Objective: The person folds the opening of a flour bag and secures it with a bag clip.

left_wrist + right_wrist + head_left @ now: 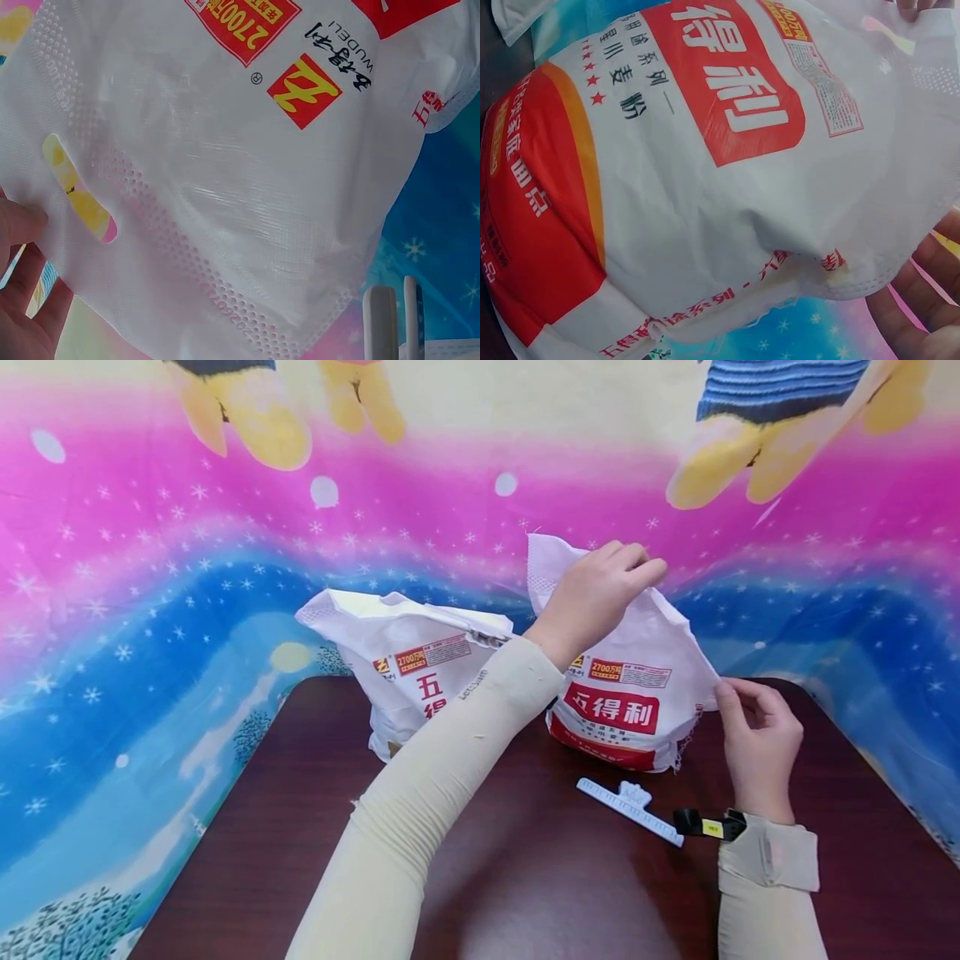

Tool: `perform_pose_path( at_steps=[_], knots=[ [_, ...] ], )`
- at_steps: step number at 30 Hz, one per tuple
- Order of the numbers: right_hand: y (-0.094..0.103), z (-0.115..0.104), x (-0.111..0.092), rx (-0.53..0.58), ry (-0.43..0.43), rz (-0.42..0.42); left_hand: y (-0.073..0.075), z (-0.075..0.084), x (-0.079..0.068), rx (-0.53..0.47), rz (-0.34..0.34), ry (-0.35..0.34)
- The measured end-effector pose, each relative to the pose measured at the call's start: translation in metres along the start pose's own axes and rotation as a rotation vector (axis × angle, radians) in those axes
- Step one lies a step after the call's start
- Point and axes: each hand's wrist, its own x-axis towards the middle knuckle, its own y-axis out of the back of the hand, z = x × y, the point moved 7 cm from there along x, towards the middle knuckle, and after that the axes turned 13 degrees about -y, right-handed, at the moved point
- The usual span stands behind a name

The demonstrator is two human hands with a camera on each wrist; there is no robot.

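A white flour bag (618, 693) with red print stands on the table, its top slack and leaning right. My left hand (600, 597) pinches its top edge beside the handle slot; in the left wrist view, the left thumb (21, 223) lies on the near face with fingers behind. At the bag's right side edge, my right hand (761, 739) grips the fabric between thumb and fingers. The right wrist view has the right fingers (922, 292) at that edge. A pale blue clip (630, 810) with ruler marks lies in front of the bag.
Left of this bag stands a second white flour bag (405, 652), with a clip (487, 639) at its top and my left forearm across its front. The dark wooden table (525, 877) ends at a painted backdrop (450, 502).
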Motion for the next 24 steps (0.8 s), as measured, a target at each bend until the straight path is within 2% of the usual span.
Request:
perform_pose_path(
  at_steps=[15, 24],
  knots=[
    [-0.004, -0.011, -0.005, -0.034, 0.021, -0.011, 0.001, 0.000, -0.002, -0.018, 0.067, -0.020],
    [-0.013, -0.014, -0.009, -0.025, -0.003, -0.054, 0.001, 0.000, -0.003, -0.029, 0.049, -0.013]
  ],
)
